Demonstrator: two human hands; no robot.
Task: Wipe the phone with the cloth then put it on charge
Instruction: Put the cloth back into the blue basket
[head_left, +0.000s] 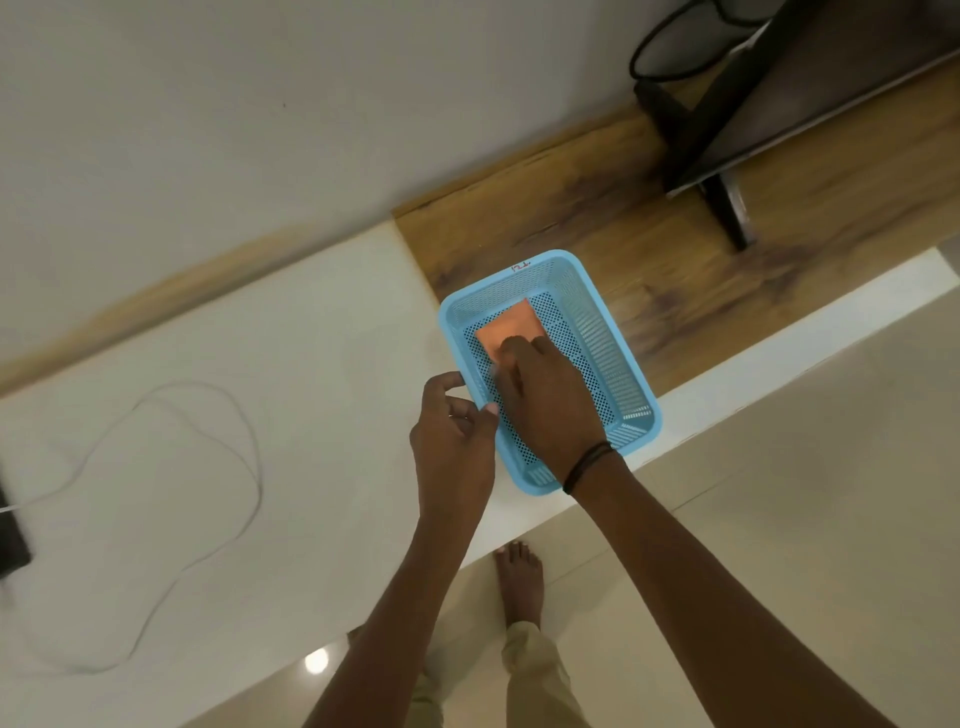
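My right hand (540, 395) reaches into a blue basket (618, 358), fingers bent onto an orange cloth (511, 325) lying flat on its floor; I cannot tell whether they grip it. My left hand (452, 441) pinches the basket's near rim. The basket sits on a white tabletop (311, 364) beside a wood panel (701, 270), against a pale wall. A white cable (218, 467) loops far left, reaching a dark phone (10, 530) at the edge.
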